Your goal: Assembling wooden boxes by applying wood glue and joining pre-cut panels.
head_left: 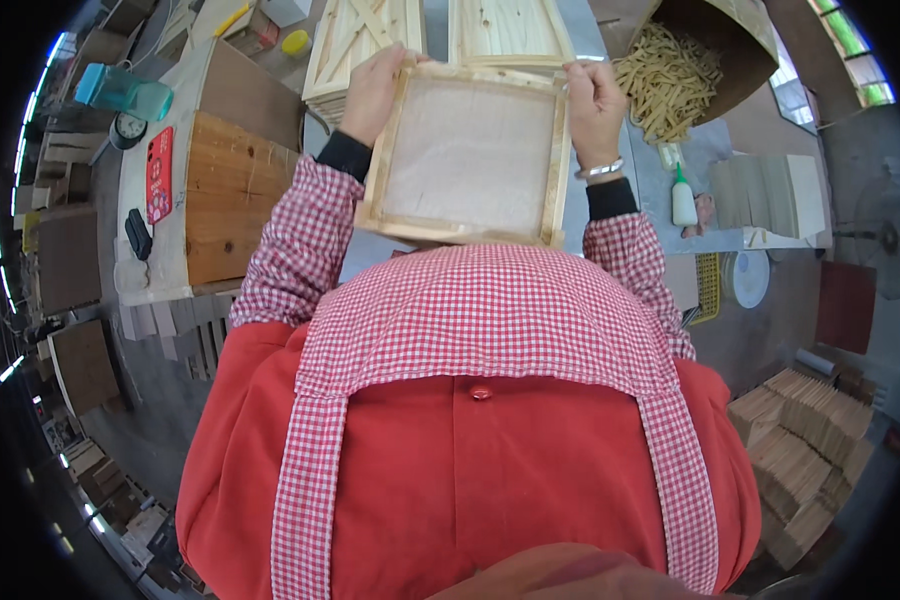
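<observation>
Wooden frame (pixel 475 150) with pale panel, held over the table (pixel 703 150), in front of the apron (pixel 490 310). Left hand (pixel 373 95) pinches its far left corner, right hand (pixel 595 110) the far right, fingers curled. Can't tell if near edge touches apron. Risk: grip is far end only, so one slipped pinch could drop or twist it; uneven pull could rack the joints. Past it, stacked frames (pixel 360 45) could get knocked; a stray right sleeve (pixel 625 250) could tip the squeeze bottle (pixel 683 205).
</observation>
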The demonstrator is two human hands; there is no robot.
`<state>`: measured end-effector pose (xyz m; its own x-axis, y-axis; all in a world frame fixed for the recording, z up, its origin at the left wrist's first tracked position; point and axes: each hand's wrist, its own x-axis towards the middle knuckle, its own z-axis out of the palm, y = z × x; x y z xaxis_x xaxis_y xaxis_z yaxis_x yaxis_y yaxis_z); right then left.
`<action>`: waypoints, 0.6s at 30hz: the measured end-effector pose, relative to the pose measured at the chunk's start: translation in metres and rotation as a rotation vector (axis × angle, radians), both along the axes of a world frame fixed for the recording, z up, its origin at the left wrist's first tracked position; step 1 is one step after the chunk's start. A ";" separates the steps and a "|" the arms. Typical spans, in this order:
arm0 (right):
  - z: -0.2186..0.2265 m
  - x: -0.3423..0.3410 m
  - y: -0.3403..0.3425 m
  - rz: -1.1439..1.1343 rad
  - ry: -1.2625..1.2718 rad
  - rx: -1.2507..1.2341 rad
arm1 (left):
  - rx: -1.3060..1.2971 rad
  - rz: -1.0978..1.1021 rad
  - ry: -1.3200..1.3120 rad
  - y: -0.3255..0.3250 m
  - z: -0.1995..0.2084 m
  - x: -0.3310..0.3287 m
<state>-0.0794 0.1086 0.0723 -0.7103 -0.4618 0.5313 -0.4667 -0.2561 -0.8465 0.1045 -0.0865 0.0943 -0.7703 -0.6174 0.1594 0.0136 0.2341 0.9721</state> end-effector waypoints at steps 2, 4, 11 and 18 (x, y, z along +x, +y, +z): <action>0.001 -0.003 -0.001 -0.039 0.031 0.032 | -0.001 -0.002 0.025 0.001 0.000 0.000; 0.000 -0.005 0.003 -0.107 0.079 0.127 | -0.443 0.127 -0.114 -0.003 0.001 0.002; -0.007 -0.011 0.027 -0.299 0.313 0.171 | -0.777 0.142 -0.177 -0.015 -0.002 0.004; -0.124 -0.142 0.228 -0.676 0.244 0.726 | -0.619 0.231 -0.238 -0.010 0.005 0.017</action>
